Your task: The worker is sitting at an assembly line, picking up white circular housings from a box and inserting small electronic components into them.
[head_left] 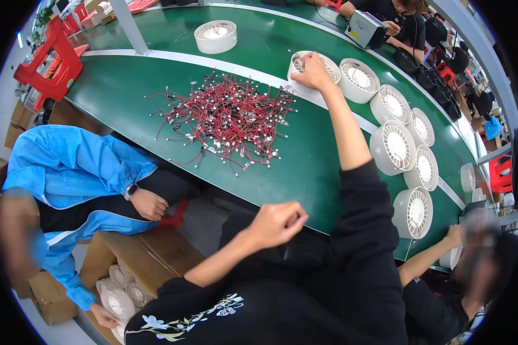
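My right hand reaches far out across the green table and grips the rim of a round white fan housing by the white dividing stripe. My left hand hovers near my lap at the table's near edge, its fingers curled shut; whether it pinches anything small is unclear. A loose heap of red wires with white connectors lies on the table between the two hands, to the left of my right forearm.
A row of white fan housings curves down the right side, with another at the far end. A person in a blue coat sits on my left beside a cardboard box of fan parts. Another person's hand rests at the right edge.
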Tool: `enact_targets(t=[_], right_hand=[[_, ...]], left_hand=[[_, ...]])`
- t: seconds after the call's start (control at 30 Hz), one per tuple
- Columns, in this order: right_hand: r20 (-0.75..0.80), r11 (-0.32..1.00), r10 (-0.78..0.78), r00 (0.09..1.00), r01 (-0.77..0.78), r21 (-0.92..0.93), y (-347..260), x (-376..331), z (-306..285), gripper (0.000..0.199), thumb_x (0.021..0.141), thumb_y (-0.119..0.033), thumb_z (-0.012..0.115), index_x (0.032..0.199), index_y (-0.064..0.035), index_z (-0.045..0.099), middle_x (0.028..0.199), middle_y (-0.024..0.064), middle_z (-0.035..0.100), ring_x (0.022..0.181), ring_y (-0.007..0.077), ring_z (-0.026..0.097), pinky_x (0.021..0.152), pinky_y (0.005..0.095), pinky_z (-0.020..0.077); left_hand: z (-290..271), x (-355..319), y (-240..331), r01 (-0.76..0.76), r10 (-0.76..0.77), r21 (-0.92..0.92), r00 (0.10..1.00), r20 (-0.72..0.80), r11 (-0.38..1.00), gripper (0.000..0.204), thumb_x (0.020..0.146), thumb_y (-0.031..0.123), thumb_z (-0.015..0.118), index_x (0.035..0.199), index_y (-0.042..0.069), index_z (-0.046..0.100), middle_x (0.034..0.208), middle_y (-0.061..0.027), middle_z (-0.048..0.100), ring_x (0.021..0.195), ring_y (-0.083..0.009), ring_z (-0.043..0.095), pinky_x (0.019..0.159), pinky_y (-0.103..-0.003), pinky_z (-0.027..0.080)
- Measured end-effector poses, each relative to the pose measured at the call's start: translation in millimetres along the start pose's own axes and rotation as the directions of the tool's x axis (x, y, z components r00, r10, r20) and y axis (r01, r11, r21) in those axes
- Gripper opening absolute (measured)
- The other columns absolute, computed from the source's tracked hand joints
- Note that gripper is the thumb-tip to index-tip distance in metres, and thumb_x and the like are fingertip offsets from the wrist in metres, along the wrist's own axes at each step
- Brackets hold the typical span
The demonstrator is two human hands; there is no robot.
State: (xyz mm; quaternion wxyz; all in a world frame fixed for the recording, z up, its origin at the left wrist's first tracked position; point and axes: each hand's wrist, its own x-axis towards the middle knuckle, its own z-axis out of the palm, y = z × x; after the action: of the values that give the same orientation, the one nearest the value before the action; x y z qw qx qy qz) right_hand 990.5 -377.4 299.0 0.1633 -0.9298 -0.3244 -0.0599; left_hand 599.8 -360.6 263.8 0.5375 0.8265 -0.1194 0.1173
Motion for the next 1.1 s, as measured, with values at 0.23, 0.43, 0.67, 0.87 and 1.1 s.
enact_targets(t=[0.23,0.43,0.67,0.87,1.1], right_hand=[[0.171,0.950,-0.065,0.983,0.113,-0.291,38.7,65.7,11.1,0.064,0.070,-0.043,0.072,0.121,-0.0056,0.070,0.128,0.0237,0.063,0.126,0.0382,0.054,0.109,0.0461,0.0429],[0.171,0.946,0.178,0.969,-0.121,-0.301,2.4,-19.3,-39.7,0.093,0.063,-0.061,0.084,0.134,-0.0045,0.062,0.150,0.0223,0.046,0.138,0.0352,0.044,0.113,0.0479,0.0383],[0.066,0.872,0.359,0.931,-0.309,-0.380,39.1,-213.4,-133.5,0.065,0.073,-0.051,0.082,0.112,-0.0032,0.063,0.109,0.0208,0.067,0.103,0.0394,0.064,0.089,0.0483,0.0524],[-0.140,0.965,0.196,0.971,-0.217,-0.149,47.3,-278.4,-117.5,0.023,0.084,-0.007,0.070,0.102,-0.0055,0.056,0.094,0.0157,0.066,0.091,0.0367,0.066,0.077,0.0472,0.0505],[-0.004,0.970,-0.009,1.000,0.010,0.243,-55.6,-303.9,-104.6,0.023,0.083,-0.004,0.071,0.101,-0.0041,0.056,0.089,0.0148,0.062,0.084,0.0334,0.063,0.072,0.0403,0.0501]], left_hand=[[7.4,14.6,-2.7,0.062,-0.072,-0.095,0.991,-0.113,0.994,0.010,0.088,0.005,0.071,0.083,0.003,0.063,0.060,-0.0032,0.057,0.046,-0.0106,0.049,0.045,-0.028,0.037],[-4.9,19.1,-4.3,0.234,-0.233,-0.267,0.972,0.037,0.935,0.007,0.094,0.001,0.066,0.087,-0.001,0.064,0.069,0.0037,0.056,0.056,0.0009,0.043,0.049,-0.019,0.029],[-23.1,22.4,10.7,0.180,-0.199,-0.190,0.976,-0.085,0.965,0.007,0.094,0.001,0.065,0.087,0.000,0.063,0.072,0.0017,0.057,0.057,-0.0012,0.045,0.050,-0.020,0.033],[-85.5,75.2,-8.6,0.246,-0.043,0.365,0.874,-0.483,0.898,0.014,0.085,0.006,0.072,0.094,0.006,0.061,0.074,-0.0071,0.053,0.061,-0.0236,0.057,0.058,-0.037,0.046],[-128.1,103.5,-55.5,0.238,0.007,0.729,0.949,-0.316,0.642,0.015,0.084,0.013,0.074,0.095,0.008,0.065,0.081,-0.0071,0.057,0.075,-0.0268,0.060,0.068,-0.040,0.049]])
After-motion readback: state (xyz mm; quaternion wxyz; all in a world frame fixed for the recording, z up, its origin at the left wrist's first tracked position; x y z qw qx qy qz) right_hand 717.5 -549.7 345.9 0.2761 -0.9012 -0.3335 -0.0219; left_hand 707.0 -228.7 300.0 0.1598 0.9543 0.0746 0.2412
